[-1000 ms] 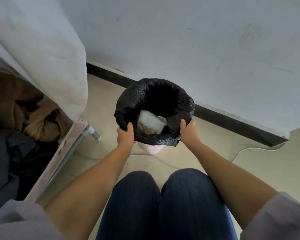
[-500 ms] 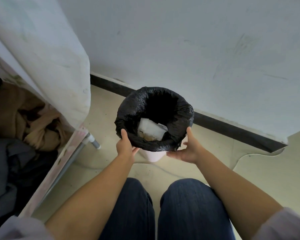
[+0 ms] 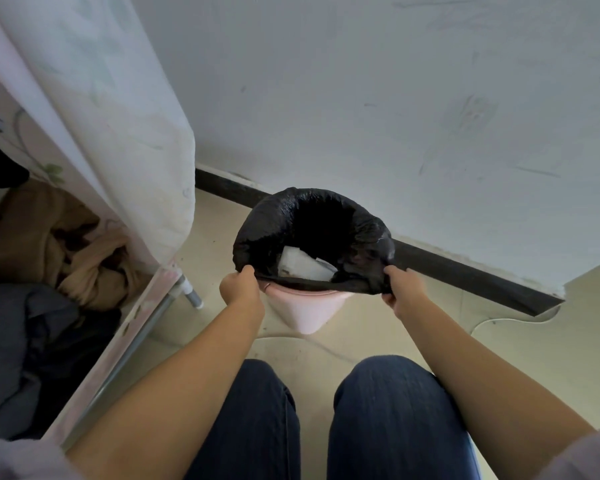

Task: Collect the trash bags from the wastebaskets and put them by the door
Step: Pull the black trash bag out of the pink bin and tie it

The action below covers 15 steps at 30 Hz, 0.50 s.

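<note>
Pinching the near edge of the black trash bag (image 3: 312, 233), the fingers of the left hand (image 3: 241, 289) and right hand (image 3: 400, 289) curl round the plastic at either side of the rim. Half a second ago the right hand lay open beneath the bag and the liner was folded over the basket rim all round; now both hands grip, and the near edge is pulled taut and raised off the pink wastebasket (image 3: 307, 311). The far edge appears to remain hooked over the rim, though the view does not confirm this. Judgement: the bag is partly released, so lifting it out is the step in hand, and carrying it to the door remains. White paper waste (image 3: 303, 266) lies inside the bag. The wastebasket stands on the pale floor (image 3: 516, 341), close to the dark baseboard (image 3: 465, 275) of a scuffed white wall (image 3: 361, 98). A fabric wardrobe cover (image 3: 118, 133) hangs at left, with clothes (image 3: 49, 244) heaped inside.
</note>
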{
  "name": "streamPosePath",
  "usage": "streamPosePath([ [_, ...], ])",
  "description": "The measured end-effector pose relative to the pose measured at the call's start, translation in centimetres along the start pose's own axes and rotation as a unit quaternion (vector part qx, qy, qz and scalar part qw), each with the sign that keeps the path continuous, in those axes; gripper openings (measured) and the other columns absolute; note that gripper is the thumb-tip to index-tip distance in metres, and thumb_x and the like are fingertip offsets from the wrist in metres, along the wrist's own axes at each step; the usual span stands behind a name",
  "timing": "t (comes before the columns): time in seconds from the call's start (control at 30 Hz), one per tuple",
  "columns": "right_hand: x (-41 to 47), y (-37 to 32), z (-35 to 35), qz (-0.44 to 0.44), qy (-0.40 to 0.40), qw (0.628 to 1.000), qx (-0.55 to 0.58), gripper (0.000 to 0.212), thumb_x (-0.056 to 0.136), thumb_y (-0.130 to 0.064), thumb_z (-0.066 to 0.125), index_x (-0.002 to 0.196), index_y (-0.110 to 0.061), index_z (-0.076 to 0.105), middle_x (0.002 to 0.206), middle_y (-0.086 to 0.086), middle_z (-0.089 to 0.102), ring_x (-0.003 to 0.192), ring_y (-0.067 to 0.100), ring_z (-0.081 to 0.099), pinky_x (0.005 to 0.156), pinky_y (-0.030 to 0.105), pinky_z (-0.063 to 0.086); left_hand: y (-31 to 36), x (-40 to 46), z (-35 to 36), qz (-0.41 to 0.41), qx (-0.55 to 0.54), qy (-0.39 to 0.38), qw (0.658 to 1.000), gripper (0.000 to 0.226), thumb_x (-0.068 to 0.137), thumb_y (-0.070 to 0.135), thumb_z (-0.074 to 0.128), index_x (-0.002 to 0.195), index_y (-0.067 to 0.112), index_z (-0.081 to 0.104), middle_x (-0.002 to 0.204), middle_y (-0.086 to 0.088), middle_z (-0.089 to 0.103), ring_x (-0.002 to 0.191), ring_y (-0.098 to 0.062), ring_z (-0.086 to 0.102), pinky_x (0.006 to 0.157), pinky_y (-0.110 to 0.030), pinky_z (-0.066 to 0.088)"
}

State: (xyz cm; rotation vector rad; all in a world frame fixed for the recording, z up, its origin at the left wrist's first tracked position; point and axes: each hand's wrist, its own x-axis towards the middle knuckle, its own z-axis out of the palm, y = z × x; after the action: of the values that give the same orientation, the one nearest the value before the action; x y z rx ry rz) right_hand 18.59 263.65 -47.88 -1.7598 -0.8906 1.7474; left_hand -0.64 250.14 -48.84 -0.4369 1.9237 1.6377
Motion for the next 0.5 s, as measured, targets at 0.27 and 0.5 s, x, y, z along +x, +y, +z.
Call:
streamPosePath([
  [0.27,0.7,-4.1,0.5,-0.215,0.069,0.972,-0.061,0.028,0.091,-0.009,0.034,0.1,-0.016,0.059,0.09,0.007,0.062,0.079,0.024,0.058,0.072,0.036,0.052,3.1,-0.5,0.1,-0.097,-0.271,-0.068,0.955,0.024,0.089,0.0,0.051,0.112,0.001,0.056,0.083,-0.01,0.056,0.072,-0.016,0.057,0.058,-0.024,0.05],
  [0.5,2.9,-5.7,0.9,-0.148,0.023,0.987,-0.053,0.059,0.081,0.011,0.025,0.126,-0.014,0.054,0.113,0.006,0.055,0.097,0.025,0.056,0.09,0.038,0.053,5.8,2.4,-1.1,-0.143,-0.299,-0.184,0.925,0.043,0.094,0.032,0.052,0.128,0.006,0.05,0.119,-0.012,0.059,0.104,-0.021,0.059,0.088,-0.028,0.045],
])
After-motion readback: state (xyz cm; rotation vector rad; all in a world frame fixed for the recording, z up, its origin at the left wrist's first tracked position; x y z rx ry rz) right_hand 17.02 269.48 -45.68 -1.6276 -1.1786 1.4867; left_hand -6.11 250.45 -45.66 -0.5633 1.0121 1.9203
